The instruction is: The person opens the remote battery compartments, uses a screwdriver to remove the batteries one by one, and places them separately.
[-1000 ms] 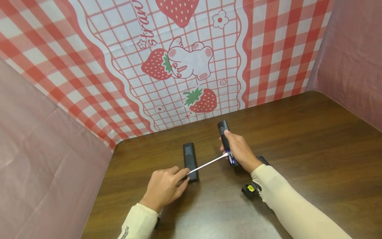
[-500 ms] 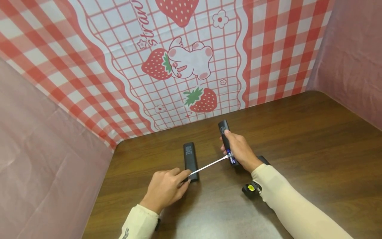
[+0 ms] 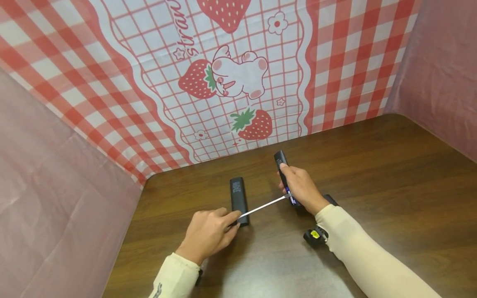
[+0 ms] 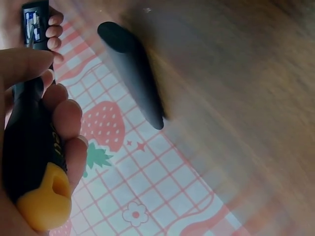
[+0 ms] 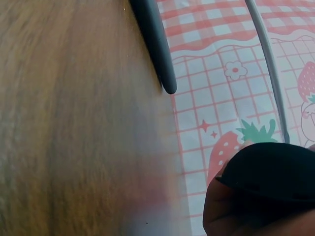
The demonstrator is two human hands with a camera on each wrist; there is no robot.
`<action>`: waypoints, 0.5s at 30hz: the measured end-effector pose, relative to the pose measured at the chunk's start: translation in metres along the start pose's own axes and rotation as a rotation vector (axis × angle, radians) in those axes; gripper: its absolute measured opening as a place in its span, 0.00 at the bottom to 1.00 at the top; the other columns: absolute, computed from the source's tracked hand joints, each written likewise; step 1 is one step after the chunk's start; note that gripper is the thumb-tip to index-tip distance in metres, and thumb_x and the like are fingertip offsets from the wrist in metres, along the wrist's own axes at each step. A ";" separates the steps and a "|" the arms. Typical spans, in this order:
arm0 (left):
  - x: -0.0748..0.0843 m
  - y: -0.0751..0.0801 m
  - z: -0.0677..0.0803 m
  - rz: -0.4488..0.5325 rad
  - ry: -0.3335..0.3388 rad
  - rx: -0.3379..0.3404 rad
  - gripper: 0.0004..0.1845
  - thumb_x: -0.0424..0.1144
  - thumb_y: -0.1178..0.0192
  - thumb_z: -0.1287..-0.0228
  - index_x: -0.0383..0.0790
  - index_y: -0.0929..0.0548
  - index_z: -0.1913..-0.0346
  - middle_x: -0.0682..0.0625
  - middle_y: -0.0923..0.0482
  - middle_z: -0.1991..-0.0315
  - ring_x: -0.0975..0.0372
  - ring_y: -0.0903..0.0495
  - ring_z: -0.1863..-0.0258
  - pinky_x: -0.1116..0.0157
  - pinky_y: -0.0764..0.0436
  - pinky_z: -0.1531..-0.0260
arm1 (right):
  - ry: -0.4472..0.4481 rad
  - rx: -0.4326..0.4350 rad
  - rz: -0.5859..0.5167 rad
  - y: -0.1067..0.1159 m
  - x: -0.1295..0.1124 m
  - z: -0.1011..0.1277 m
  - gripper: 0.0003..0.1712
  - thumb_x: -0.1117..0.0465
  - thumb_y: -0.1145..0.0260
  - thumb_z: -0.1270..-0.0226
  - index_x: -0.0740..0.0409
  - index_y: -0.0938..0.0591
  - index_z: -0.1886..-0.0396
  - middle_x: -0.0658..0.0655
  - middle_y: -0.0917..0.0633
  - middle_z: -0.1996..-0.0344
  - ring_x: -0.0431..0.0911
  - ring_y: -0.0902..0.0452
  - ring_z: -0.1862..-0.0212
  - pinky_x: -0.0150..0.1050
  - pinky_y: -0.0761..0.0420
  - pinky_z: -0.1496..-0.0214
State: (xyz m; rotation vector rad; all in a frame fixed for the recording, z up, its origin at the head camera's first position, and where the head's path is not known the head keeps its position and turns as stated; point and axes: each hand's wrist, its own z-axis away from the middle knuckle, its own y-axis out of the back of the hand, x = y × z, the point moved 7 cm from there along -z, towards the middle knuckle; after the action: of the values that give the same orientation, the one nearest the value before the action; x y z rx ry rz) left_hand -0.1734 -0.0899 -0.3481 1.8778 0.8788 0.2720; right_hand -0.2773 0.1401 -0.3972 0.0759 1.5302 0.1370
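My left hand point(image 3: 220, 225) grips a screwdriver by its black handle with a yellow end point(image 4: 43, 209). Its silver shaft point(image 3: 262, 206) runs up and to the right, and its tip meets the near end of a black remote-like bar point(image 3: 280, 162). My right hand point(image 3: 298, 186) holds that bar against the wooden table point(image 3: 391, 186), with a blue patch point(image 4: 32, 22) showing at its near end. A second black bar point(image 3: 238, 196) lies flat on the table beside my left fingers, also seen in the left wrist view point(image 4: 133, 73) and the right wrist view point(image 5: 155, 44).
A red-checked strawberry cloth point(image 3: 223, 82) hangs as a wall behind the table, with pink cloth walls on the left point(image 3: 56, 198) and right point(image 3: 439, 74). A black device with a yellow dot point(image 3: 314, 235) sits at my right wrist.
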 end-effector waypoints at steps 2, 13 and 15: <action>0.000 0.001 -0.001 -0.003 0.002 -0.004 0.11 0.47 0.32 0.42 0.52 0.14 0.57 0.57 0.24 0.78 0.67 0.31 0.86 0.65 0.31 0.88 | -0.004 0.009 0.014 0.000 0.001 0.000 0.33 0.43 0.53 0.20 0.71 0.22 0.47 0.60 0.19 0.72 0.45 0.23 0.76 0.37 0.23 0.74; 0.000 0.002 -0.007 -0.006 0.010 -0.059 0.11 0.47 0.33 0.41 0.53 0.14 0.55 0.57 0.21 0.76 0.67 0.29 0.85 0.64 0.29 0.87 | -0.049 0.014 0.003 -0.002 0.007 -0.003 0.23 0.51 0.49 0.22 0.70 0.25 0.52 0.59 0.20 0.74 0.44 0.25 0.77 0.36 0.25 0.76; 0.001 0.002 -0.007 -0.005 0.010 -0.068 0.11 0.47 0.33 0.41 0.54 0.14 0.54 0.57 0.21 0.76 0.68 0.29 0.85 0.64 0.28 0.87 | -0.046 0.011 0.023 -0.003 0.009 -0.003 0.23 0.50 0.50 0.22 0.70 0.25 0.54 0.58 0.20 0.75 0.44 0.25 0.78 0.37 0.25 0.77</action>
State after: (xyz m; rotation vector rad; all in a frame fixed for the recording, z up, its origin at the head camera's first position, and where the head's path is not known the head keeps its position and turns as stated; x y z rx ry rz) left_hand -0.1761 -0.0846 -0.3433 1.8123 0.8705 0.3052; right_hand -0.2799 0.1386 -0.4061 0.1044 1.4851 0.1440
